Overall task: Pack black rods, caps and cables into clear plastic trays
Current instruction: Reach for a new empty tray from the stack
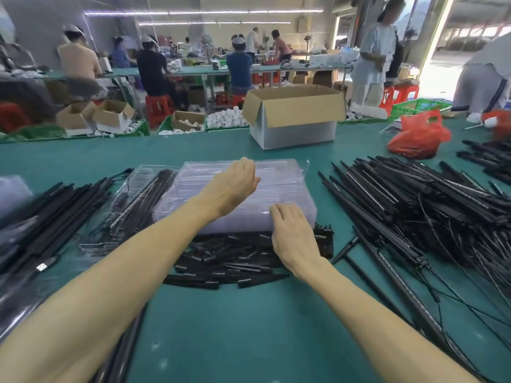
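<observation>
— Where are the trays?
— The stack of clear trays (279, 186) sits under both hands. The left hand (235, 183) lies on its top with fingers bent; I cannot tell whether it pinches a tray. The right hand (293, 233) rests with straight fingers on the near corner.
— And the parts?
— Short black caps (226, 261) are heaped just nearer than the hands, against the stack. Black rods (414, 205) are piled right of the right hand, and a packed tray (143, 194) lies left of the left hand. A cardboard box (293, 117) stands beyond them on the green desk (249, 327).
</observation>
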Motion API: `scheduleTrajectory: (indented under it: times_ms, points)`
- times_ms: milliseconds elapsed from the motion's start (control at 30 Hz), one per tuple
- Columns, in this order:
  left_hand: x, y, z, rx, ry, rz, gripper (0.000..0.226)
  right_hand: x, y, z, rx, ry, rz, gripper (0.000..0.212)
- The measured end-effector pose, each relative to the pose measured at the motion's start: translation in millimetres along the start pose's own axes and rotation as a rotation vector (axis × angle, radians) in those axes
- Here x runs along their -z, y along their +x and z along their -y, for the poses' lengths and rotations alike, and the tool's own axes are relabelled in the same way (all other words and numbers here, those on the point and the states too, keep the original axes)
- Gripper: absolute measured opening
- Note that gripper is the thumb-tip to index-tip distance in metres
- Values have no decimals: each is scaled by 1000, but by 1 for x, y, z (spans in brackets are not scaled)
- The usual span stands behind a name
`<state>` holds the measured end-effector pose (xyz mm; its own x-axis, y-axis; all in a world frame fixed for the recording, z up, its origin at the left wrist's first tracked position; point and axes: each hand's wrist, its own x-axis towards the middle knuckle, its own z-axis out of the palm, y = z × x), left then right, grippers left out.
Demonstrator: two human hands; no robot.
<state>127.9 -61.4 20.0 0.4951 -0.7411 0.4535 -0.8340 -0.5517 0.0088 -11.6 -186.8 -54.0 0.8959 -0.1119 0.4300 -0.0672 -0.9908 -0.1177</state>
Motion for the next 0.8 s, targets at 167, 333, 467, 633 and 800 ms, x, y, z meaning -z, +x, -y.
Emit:
scheduleTrajectory:
  times_ms: [167,333,467,633,800]
  points:
    - [-3,-20,29,-108,264,170,24,0,3,1,-12,24,1,30]
    - [19,-16,48,178,117,198,20,1,2,2,-29,69,5,30]
    - [53,13,53,312,65,60,25,2,2,2,-40,101,25,31]
    - [99,44,51,278,86,-55,23,1,3,1,-62,125,13,29]
    - [96,19,16,102,207,-136,25,2,5,-1,-68,121,64,36]
